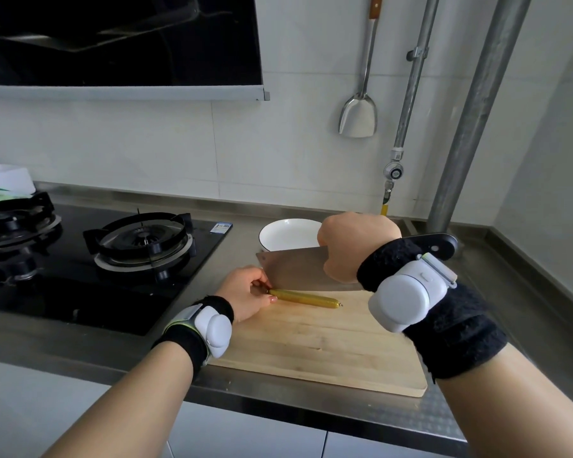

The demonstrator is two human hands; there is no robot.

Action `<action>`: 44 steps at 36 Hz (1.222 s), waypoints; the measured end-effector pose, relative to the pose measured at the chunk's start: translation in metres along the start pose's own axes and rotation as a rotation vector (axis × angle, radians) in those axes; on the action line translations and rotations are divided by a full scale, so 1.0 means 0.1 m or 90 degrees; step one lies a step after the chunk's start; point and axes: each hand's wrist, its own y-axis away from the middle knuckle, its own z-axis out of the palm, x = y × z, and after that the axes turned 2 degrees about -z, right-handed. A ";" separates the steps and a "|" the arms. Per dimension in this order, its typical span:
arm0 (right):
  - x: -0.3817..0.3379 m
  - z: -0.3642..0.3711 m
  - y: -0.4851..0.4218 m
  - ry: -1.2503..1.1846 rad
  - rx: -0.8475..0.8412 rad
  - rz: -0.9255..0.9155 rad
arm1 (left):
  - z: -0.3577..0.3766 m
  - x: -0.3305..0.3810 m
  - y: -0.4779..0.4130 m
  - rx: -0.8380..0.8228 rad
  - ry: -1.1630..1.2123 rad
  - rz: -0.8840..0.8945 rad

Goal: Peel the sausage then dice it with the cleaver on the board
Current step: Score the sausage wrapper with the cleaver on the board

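A yellowish sausage (306, 298) in its casing lies across the far part of the wooden board (315, 345). My left hand (245, 292) pinches the sausage's left end between fingertips and thumb. My right hand (351, 249) grips the black handle of the cleaver (295, 269). The wide steel blade is held flat-side toward me, its lower edge just above and behind the sausage, near its left end. Both wrists wear black bands with white devices.
A white bowl (286, 238) stands behind the cleaver on the steel counter. A black gas hob with two burners (139, 241) lies to the left. A metal spatula (358, 117) hangs on the tiled wall; pipes (470, 127) run down at right.
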 end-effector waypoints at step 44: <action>-0.29 -0.22 -0.19 0.120 0.043 -0.077 | 0.00 0.05 0.01 0.010 0.004 -0.110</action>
